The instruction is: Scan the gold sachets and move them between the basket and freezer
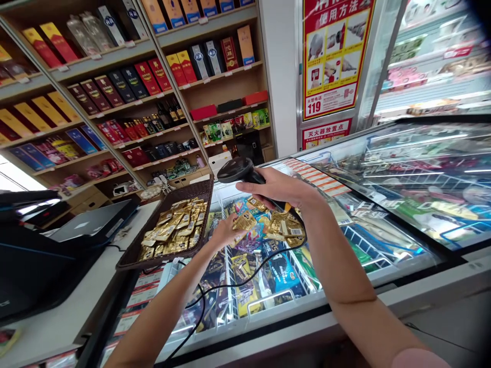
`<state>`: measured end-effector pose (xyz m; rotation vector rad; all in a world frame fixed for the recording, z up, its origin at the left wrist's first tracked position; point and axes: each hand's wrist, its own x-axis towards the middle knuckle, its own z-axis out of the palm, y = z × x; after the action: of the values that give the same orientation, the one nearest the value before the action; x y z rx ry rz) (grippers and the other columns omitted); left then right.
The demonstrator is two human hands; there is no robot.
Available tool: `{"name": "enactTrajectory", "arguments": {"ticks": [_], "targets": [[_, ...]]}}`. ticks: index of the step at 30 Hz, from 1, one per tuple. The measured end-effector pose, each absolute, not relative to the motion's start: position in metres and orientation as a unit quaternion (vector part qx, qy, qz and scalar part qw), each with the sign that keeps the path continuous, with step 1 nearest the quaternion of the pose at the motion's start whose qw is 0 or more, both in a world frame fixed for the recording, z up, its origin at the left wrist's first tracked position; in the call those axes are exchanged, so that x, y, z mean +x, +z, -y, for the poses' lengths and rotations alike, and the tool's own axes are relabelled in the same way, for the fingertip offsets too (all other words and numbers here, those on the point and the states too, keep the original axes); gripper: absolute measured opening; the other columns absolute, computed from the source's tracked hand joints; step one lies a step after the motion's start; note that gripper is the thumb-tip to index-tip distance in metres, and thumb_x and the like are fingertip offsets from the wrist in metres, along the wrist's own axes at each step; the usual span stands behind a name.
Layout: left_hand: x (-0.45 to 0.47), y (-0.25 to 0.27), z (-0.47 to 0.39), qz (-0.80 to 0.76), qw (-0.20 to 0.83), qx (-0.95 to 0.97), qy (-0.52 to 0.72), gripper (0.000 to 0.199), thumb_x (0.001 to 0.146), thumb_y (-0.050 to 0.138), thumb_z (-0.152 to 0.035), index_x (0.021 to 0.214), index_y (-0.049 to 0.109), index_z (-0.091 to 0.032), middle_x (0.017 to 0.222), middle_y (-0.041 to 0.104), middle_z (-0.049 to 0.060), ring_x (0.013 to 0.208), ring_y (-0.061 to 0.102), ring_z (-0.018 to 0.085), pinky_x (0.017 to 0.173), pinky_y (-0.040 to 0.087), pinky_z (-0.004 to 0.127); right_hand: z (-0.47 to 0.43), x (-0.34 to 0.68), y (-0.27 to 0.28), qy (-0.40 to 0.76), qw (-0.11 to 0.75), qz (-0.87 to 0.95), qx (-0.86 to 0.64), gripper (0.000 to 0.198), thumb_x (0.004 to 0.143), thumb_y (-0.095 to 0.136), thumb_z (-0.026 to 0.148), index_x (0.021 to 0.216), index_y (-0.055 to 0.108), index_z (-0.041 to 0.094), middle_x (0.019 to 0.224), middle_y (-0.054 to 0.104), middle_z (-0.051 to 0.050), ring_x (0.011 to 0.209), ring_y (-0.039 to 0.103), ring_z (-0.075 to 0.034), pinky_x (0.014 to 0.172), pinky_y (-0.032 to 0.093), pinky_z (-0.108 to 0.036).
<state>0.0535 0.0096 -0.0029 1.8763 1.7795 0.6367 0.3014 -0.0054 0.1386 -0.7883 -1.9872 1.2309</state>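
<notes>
My right hand (278, 185) is wrapped round the handle of a black barcode scanner (237, 168), whose head points left. Its black cable curves down across the freezer's glass lid. Lower and to the left, my left hand (225, 230) grips a small gold packet (244, 221) by its left edge, below the scanner. More gold packets (286, 226) lie in a small pile on the glass, under my right wrist; one shows a white barcode label. Left of my left hand, a dark brown woven basket (209, 197) holds many similar gold packets (174, 227).
The chest freezer (276, 317) under my hands has wire baskets of colourful ice-cream packs below its glass. A black checkout machine (34, 255) stands on the white counter at left. Behind are shelves of boxed bottles (126, 84) and a red fire-safety poster (333, 56).
</notes>
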Motion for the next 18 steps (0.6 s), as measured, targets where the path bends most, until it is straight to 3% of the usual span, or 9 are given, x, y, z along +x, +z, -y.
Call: {"name": "enactTrajectory", "arguments": {"ticks": [3,7,11,18], "targets": [[0.030,0.016,-0.006,-0.644,0.275,0.644,0.308,0.044,0.069,0.070,-0.058,0.089,0.060,-0.020,0.080,0.066,0.004,0.068,0.060,0.019,0.061,0.041,0.029,0.005,0.299,0.136,0.476,0.333,0.757,-0.298,0.043,0.084,0.065,0.060,0.082,0.049,0.020,0.052,0.053,0.004,0.040,0.047,-0.008,0.039,0.034,-0.020],[-0.007,0.041,-0.006,-0.638,0.277,0.570,0.437,0.055,0.069,0.060,-0.072,0.085,0.055,-0.020,0.071,0.058,0.000,0.061,0.054,0.015,0.054,0.041,0.025,0.007,0.291,0.135,0.483,0.317,0.762,-0.292,0.045,0.083,0.065,0.062,0.080,0.048,0.020,0.053,0.053,0.003,0.040,0.047,-0.008,0.040,0.036,-0.020],[-0.035,0.058,-0.002,-0.633,0.254,0.515,0.520,0.052,0.065,0.064,-0.069,0.080,0.055,-0.020,0.067,0.053,-0.003,0.058,0.049,0.011,0.051,0.039,0.022,0.013,0.278,0.136,0.488,0.282,0.779,-0.275,0.046,0.082,0.066,0.061,0.081,0.049,0.019,0.053,0.053,0.004,0.039,0.044,-0.007,0.040,0.036,-0.020],[-0.051,0.068,0.010,-0.629,0.268,0.468,0.559,0.043,0.065,0.068,-0.058,0.082,0.058,-0.019,0.065,0.055,-0.004,0.053,0.048,0.011,0.048,0.040,0.021,0.020,0.250,0.126,0.485,0.199,0.815,-0.248,0.049,0.079,0.067,0.064,0.089,0.051,0.019,0.050,0.049,0.007,0.039,0.044,-0.007,0.038,0.033,-0.019]]}}
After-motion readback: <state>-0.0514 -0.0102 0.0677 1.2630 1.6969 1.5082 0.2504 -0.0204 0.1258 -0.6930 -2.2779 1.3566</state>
